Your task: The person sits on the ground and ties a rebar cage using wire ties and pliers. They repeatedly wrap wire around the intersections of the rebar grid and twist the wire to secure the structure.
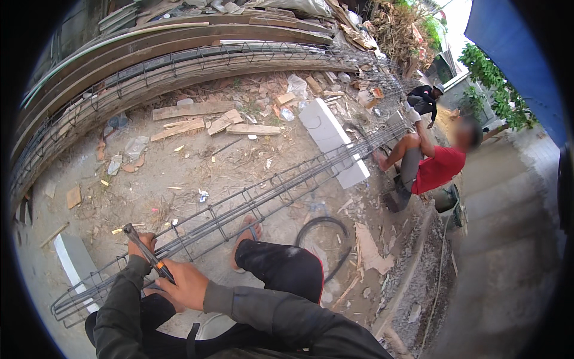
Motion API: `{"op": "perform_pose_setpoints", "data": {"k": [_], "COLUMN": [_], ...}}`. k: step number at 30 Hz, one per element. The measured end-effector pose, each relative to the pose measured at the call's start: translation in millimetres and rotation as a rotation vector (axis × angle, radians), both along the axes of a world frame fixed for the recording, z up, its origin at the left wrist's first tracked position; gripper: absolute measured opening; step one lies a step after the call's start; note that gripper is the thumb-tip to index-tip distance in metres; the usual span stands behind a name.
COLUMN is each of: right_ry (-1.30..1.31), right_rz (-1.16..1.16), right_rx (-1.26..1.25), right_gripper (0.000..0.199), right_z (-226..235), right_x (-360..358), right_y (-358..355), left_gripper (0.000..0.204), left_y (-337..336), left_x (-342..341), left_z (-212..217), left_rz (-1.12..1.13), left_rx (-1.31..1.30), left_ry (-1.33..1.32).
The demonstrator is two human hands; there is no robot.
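A long cage of steel reinforcing bars (239,206) with wire stirrups runs from the lower left up toward the right. My right hand (184,286) is closed around the orange-and-black handles of a pair of pincers (154,260), whose dark head points up and to the left. Beyond the pincers, my left hand (143,244) is curled at the far side of the cage. The tool and my sleeve partly cover it, so what its fingers grip is unclear. My bare foot (246,239) is beside the cage.
White blocks (338,143) (75,263) lie under the cage. A person in a red shirt (439,169) squats at its far end, with another in dark clothes (424,99) beyond. Wood scraps (191,110), a black hose (326,221) and stacked planks (179,39) lie around.
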State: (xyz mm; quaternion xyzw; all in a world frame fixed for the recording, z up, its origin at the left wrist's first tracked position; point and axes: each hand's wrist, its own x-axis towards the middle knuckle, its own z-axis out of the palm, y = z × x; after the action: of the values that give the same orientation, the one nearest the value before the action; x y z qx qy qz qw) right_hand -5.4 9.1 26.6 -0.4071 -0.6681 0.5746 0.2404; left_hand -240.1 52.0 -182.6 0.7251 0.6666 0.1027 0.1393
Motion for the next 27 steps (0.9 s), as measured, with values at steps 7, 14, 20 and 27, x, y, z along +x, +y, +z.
{"op": "perform_pose_setpoints", "data": {"k": [7, 14, 20, 27], "right_ry": [0.038, -0.028, -0.102, -0.142], "right_rz": [-0.020, 0.044, 0.064, 0.111], "right_rx": [0.065, -0.003, 0.029, 0.036], "right_gripper": [0.029, 0.028, 0.026, 0.026], "right_z": [-8.3, -2.6, -5.9, -5.8], "right_x": [3.7, 10.5, 6.9, 8.8], "right_y": [-4.6, -1.3, -5.4, -6.4], "left_gripper": [0.011, 0.014, 0.020, 0.016], "left_y": [17.1, 22.8, 12.9, 21.0], "left_x": [-14.3, -16.7, -0.5, -4.8], "left_z": [-15.7, -15.6, 3.4, -12.2], "left_rz": [-0.150, -0.156, -0.046, -0.130], "left_rx": [-0.136, -0.170, -0.071, -0.095], "left_ry": [0.141, 0.060, 0.049, 0.047]}}
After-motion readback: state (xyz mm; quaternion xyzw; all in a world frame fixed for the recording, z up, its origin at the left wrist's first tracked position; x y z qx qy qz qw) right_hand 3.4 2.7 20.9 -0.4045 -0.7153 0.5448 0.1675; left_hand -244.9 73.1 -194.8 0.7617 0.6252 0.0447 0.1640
